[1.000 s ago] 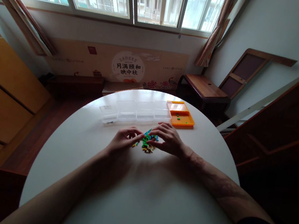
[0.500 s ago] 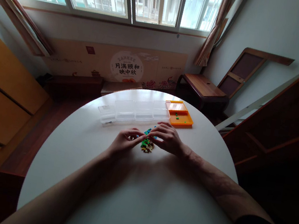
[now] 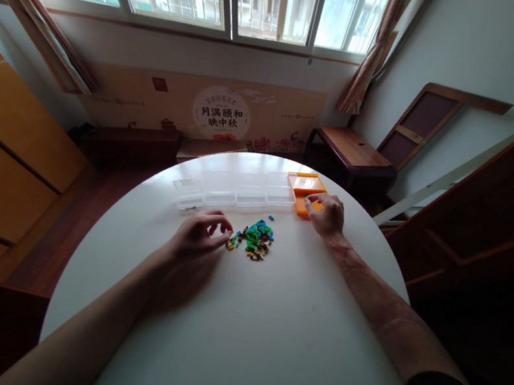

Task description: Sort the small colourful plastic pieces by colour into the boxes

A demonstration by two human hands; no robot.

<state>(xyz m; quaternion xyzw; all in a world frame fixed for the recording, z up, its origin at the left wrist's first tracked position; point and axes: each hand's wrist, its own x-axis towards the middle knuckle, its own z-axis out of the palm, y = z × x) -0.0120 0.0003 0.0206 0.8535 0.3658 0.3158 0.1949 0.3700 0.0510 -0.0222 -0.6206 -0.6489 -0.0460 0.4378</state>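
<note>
A small heap of green, blue, brown, tan and yellow toy bricks [image 3: 259,237] lies on the white table. My left hand [image 3: 200,234] is at the heap's left edge, thumb and fingers curled into a ring with their tips close together. Whatever sits between those tips is too small to make out. Over the orange box [image 3: 302,212] at the back right, my right hand [image 3: 328,215] has thumb and forefinger pinched. A speck of green shows by its fingertips; whether it is held or lies in the box, I cannot tell.
A clear plastic compartment box [image 3: 249,194] stands open behind the heap, beside the orange one. One blue brick [image 3: 271,218] lies apart from the heap. Beyond the round white table [image 3: 233,333] are a wooden chair [image 3: 355,150] and a printed cardboard panel [image 3: 173,103].
My right hand has moved from the heap to the orange box, away from my left hand. The left has shifted slightly left, and the heap now shows fully.
</note>
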